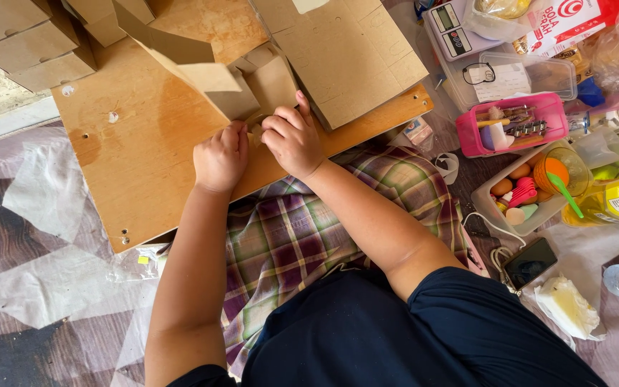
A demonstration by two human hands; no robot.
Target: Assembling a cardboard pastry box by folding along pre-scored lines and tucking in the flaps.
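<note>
— Dark blue shirt (395, 337) is closest, at the bottom of the frame, and past it the checked cloth (288, 229) on my lap. What are your hands doing?

— Both are up in the middle of the frame, at the near edge of the wooden board (137, 158). My left hand (220, 158) is curled into a fist, pressing down on the brown cardboard box piece (241, 89). My right hand (291, 140) is curled too, fingers bent onto the same piece, just beside the left.

— Is the box done?

— No, I think it is only partly folded. One flap stands up and points to the upper left. The other sides are still flat or loose.

— Are any boxes finished?

— Some closed brown boxes (26, 43) sit in the upper left corner. They look done to me. A big flat cardboard sheet (349, 54) lies at the top middle, not folded yet.

— What is on the right side?

— A pink basket (467, 136) with small tools, a clear tub (485, 197) with round coloured things, and a phone (530, 263) lower down.
</note>
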